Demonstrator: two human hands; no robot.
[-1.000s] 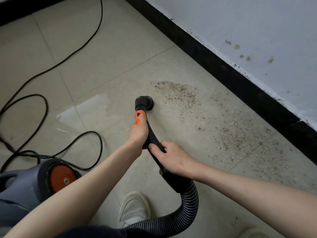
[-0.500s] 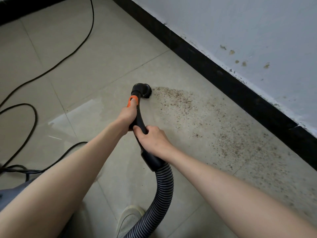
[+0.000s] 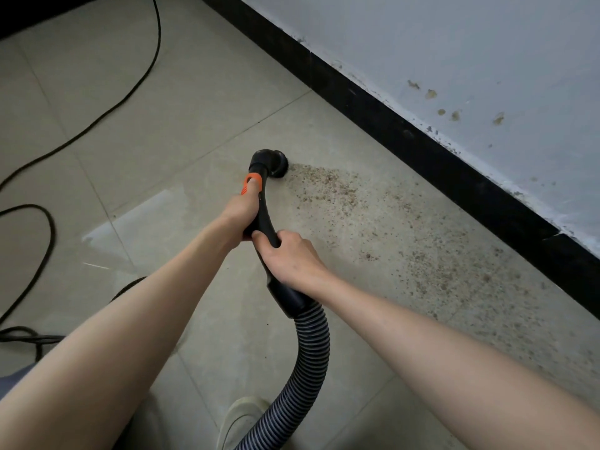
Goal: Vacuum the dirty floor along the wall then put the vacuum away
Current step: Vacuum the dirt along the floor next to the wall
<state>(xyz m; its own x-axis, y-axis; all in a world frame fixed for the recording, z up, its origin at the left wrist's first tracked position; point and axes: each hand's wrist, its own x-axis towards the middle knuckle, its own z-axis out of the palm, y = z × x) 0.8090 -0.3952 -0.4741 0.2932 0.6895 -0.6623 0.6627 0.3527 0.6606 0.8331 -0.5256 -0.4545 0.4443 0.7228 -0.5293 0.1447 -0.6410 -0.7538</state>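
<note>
Both hands on the curved black plastic vacuum wand [image 3: 263,219]. Left hand [image 3: 238,216] wraps the wand just below its orange collar [image 3: 250,183], fingers curled round the tube. Right hand [image 3: 290,254] grips lower down, just above the cuff where the ribbed grey-black flexible hose [image 3: 305,365] joins; thumb lies across the wand top.

Round black brush nozzle [image 3: 271,162] is down on the beige tiled floor [image 3: 201,102], at the near edge of a band of brown gritty dirt [image 3: 383,228]. The dirt runs along the black skirting board [image 3: 406,138] toward the lower right, thickest just beside the nozzle and again further right. Pale blue-grey wall [image 3: 470,53] above the skirting is chipped and spotted.

Hose loops down past a pale shoe [image 3: 242,417] at bottom centre. Black power cable [image 3: 130,89] trails in loops over the tiles on the left. Grey vacuum body [image 3: 13,378] barely shows at lower left edge, mostly hidden by the left arm.
</note>
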